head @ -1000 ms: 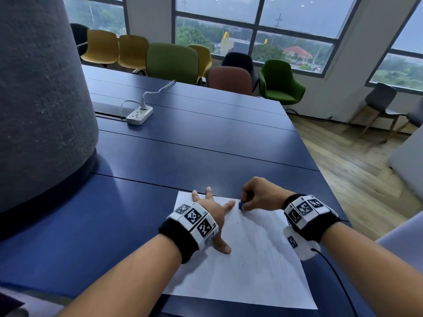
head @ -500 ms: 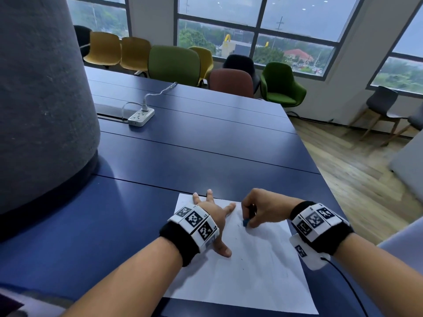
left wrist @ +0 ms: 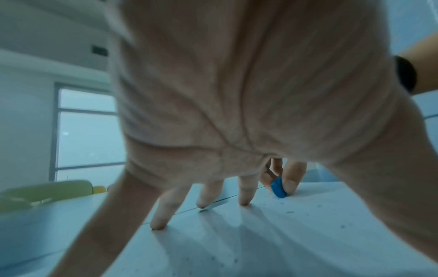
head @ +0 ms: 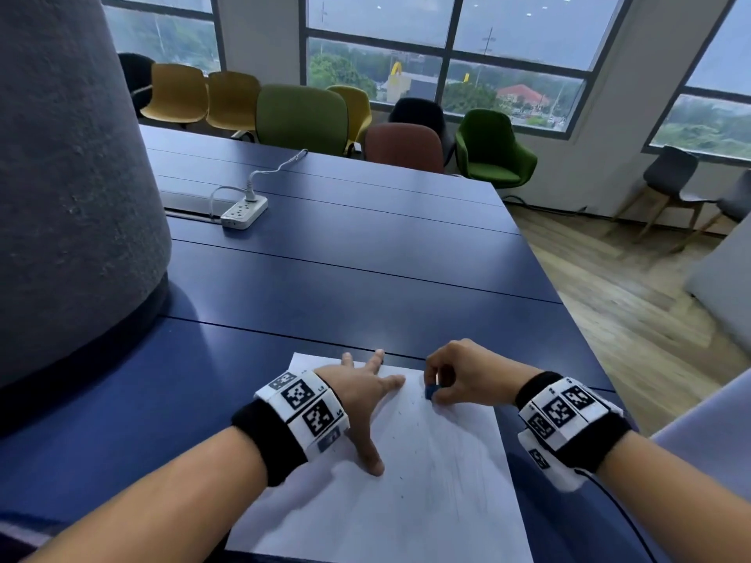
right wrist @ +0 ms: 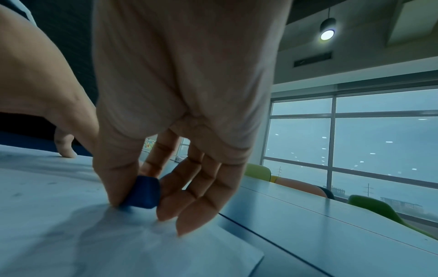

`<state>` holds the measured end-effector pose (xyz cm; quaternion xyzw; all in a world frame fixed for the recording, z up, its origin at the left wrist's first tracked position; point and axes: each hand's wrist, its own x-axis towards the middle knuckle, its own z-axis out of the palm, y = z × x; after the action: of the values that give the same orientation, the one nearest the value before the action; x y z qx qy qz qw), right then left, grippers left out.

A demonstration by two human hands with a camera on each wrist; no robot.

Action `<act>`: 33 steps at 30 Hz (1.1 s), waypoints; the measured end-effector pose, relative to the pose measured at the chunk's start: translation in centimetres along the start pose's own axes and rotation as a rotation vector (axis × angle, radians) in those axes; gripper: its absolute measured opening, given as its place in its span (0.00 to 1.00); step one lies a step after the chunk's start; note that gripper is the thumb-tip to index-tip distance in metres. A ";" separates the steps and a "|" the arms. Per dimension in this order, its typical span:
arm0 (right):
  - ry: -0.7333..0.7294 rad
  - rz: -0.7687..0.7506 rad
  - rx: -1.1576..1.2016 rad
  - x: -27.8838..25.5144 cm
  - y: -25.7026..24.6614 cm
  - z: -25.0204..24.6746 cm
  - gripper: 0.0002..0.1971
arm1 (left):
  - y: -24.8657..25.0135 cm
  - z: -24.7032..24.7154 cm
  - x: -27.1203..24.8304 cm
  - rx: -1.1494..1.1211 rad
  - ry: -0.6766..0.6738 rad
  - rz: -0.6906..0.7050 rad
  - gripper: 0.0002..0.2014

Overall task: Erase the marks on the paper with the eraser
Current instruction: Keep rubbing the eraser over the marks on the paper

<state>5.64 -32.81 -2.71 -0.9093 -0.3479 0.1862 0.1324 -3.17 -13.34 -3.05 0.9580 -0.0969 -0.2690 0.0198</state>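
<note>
A white sheet of paper (head: 406, 501) lies on the blue table (head: 345, 286) near its front edge, with faint grey smudges and small dark crumbs on it. My left hand (head: 361, 396) presses flat on the paper's far left part, fingers spread straight (left wrist: 244, 195). My right hand (head: 459, 371) pinches a small blue eraser (head: 430, 391) between thumb and fingers, its lower end touching the paper near the far edge. The eraser (right wrist: 143, 193) shows clearly in the right wrist view and, beyond my spread fingers, the eraser (left wrist: 278, 188) in the left wrist view.
A large grey felt-covered column (head: 69, 176) stands on the table at the left. A white power strip (head: 244, 212) with a plugged cable lies further back. Coloured chairs (head: 302, 117) line the table's far side. The table's right edge (head: 569, 314) drops to a wooden floor.
My right hand has slid the eraser back and forth over the paper's far part, toward me and then away again. The left hand has stayed pressed on the sheet.
</note>
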 end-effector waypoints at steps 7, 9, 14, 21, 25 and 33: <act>0.029 0.011 -0.109 0.5 -0.9 -0.3 0.03 | 0.4 0.5 0.4 -0.025 -0.001 0.012 0.63; 0.026 0.009 -0.110 0.3 -1.2 -0.2 0.03 | 0.5 0.8 0.6 -0.016 0.005 0.013 0.65; -0.155 0.001 -0.060 -0.4 -2.0 -0.5 0.04 | 0.8 0.9 0.5 -0.007 -0.001 -0.005 0.66; -0.095 0.007 -0.072 -0.4 -1.8 -0.1 0.04 | 0.8 1.0 0.6 -0.016 -0.004 -0.018 0.67; -0.029 0.044 -0.147 0.3 -1.8 -0.6 0.04 | 0.8 1.0 0.7 -0.025 -0.008 -0.014 0.67; -0.135 0.031 -0.084 -0.2 -2.0 -0.4 0.07 | 0.8 1.1 0.7 -0.019 -0.009 -0.018 0.67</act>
<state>4.51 -31.60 -1.57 -0.9046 -0.3496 0.2344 0.0676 -3.28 -14.25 -4.27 0.9575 -0.0857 -0.2742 0.0262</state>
